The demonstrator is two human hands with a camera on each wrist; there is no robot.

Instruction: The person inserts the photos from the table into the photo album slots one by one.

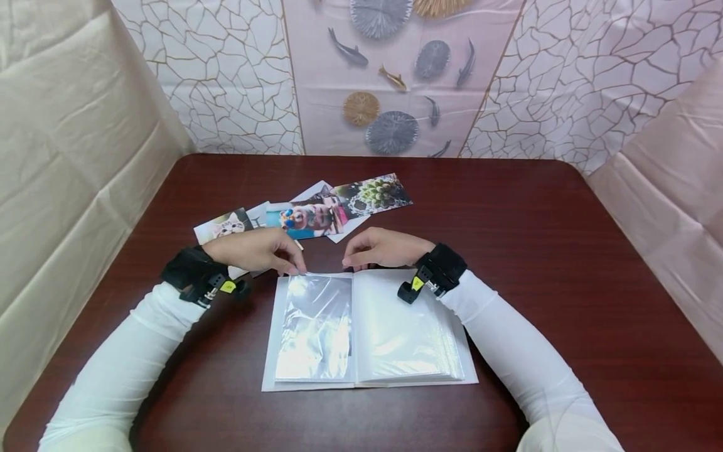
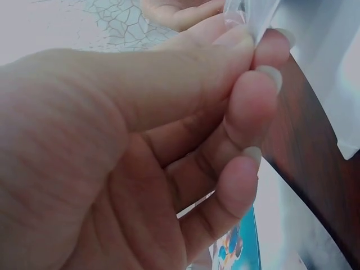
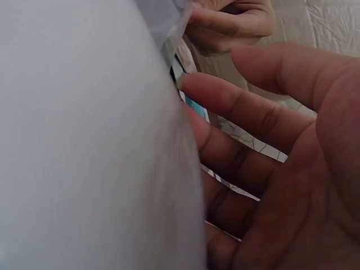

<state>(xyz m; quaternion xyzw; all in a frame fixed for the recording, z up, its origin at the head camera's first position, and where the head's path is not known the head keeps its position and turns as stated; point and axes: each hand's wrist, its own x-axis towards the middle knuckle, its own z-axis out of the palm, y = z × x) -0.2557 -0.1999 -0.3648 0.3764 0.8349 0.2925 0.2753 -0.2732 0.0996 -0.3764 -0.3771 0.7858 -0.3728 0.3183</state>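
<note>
An open photo album [image 1: 412,326] with clear plastic sleeves lies before me on the table. At the top edge of its left page, my left hand [image 1: 260,250] pinches a clear sleeve [image 1: 316,326] between thumb and index finger. The left wrist view shows the thin plastic [image 2: 260,19] caught at the fingertips. Beside the top of the right page is my right hand [image 1: 386,247], its fingers loosely bent and apart, gripping nothing. In the right wrist view the white page [image 3: 95,140] hides part of those fingers, so whether they touch it is unclear.
Behind the album several photo prints lie overlapped: a cat picture [image 1: 228,225], a picture of a face in blue glasses [image 1: 310,216] and a succulent picture [image 1: 375,193]. The dark red table [image 1: 536,251] ends at a patterned cloth backdrop [image 1: 407,94].
</note>
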